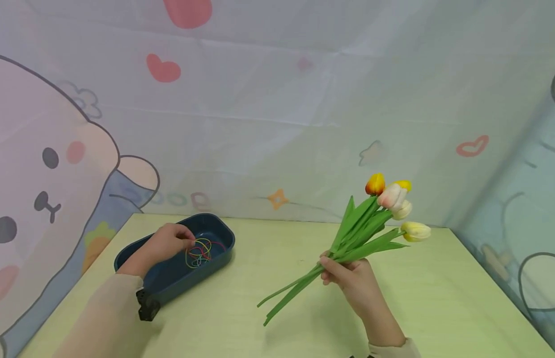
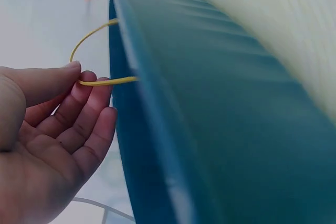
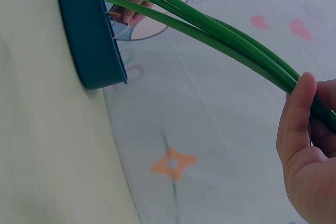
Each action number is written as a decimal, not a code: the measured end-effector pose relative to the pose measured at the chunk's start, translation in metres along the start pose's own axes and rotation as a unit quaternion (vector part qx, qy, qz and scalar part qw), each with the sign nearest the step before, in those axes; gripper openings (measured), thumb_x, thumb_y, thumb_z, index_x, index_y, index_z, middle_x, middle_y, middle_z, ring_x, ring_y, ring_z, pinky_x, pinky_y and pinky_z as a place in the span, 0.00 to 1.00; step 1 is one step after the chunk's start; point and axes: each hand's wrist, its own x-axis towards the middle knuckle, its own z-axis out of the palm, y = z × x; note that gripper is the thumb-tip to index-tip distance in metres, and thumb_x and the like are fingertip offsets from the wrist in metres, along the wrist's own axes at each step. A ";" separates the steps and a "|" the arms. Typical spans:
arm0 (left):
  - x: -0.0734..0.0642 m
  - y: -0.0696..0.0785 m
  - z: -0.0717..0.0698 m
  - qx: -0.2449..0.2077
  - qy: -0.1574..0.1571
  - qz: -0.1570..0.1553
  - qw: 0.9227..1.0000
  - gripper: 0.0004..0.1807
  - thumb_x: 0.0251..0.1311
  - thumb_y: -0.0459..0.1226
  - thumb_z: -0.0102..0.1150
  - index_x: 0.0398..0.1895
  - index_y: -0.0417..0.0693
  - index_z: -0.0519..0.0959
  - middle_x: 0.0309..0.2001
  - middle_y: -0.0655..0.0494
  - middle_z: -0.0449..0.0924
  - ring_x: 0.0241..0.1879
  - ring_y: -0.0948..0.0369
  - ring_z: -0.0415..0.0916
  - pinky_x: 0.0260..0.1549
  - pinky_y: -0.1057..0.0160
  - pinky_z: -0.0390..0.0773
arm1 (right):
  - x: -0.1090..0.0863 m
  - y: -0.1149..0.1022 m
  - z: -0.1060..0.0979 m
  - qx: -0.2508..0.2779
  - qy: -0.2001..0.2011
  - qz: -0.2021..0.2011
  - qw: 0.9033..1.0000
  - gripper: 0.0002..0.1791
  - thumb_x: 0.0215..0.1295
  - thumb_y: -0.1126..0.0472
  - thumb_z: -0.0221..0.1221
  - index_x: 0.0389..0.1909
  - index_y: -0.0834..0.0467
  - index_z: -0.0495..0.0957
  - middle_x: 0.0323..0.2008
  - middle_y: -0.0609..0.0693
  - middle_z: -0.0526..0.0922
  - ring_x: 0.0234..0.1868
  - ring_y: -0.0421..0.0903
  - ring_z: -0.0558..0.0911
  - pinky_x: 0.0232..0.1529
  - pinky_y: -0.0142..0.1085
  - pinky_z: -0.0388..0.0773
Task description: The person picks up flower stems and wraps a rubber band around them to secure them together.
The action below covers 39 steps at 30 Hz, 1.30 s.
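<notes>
Over the dark blue tray (image 1: 170, 283) at the left, my left hand (image 1: 170, 240) pinches a yellow rubber band (image 2: 107, 82) between thumb and fingertip. In the left wrist view the band's loop stretches down behind the tray's rim. Inside the tray lie several thin coloured rubber bands (image 1: 201, 253), tangled together. My right hand (image 1: 353, 283) grips a bunch of tulips (image 1: 362, 228) by the green stems (image 3: 226, 38), above the table. The blooms are orange-yellow, pink-white and pale yellow and point to the upper right; the stem ends point to the lower left.
The pale green-yellow table (image 1: 241, 308) reaches back to a printed cloth backdrop (image 1: 277, 124) with hearts and a cartoon bear. A small black device (image 1: 147, 304) sits on the left wrist, close to the tray's near rim.
</notes>
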 end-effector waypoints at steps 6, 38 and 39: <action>-0.003 0.009 -0.005 -0.027 0.022 -0.002 0.999 0.09 0.61 0.36 0.52 0.37 0.39 0.77 0.31 0.50 0.77 0.32 0.56 0.75 0.31 0.61 0.74 | -0.001 -0.003 -0.002 0.007 0.000 -0.009 1.000 0.09 0.56 0.60 0.61 0.33 0.62 0.75 0.27 0.46 0.79 0.24 0.39 0.77 0.32 0.33 0.77; -0.038 0.094 0.004 -0.133 0.005 0.095 0.987 0.08 0.58 0.40 0.55 0.36 0.46 0.78 0.32 0.53 0.79 0.32 0.57 0.76 0.28 0.62 0.75 | -0.010 -0.019 -0.012 0.068 -0.024 -0.052 0.996 0.04 0.61 0.66 0.55 0.32 0.54 0.76 0.29 0.43 0.79 0.25 0.37 0.76 0.30 0.28 0.75; -0.039 0.097 0.005 -0.134 0.002 0.099 0.986 0.08 0.58 0.40 0.55 0.36 0.46 0.78 0.32 0.53 0.79 0.31 0.57 0.75 0.28 0.62 0.75 | -0.010 -0.020 -0.012 0.070 -0.025 -0.054 0.996 0.04 0.61 0.66 0.55 0.32 0.54 0.76 0.29 0.43 0.79 0.25 0.37 0.76 0.30 0.28 0.75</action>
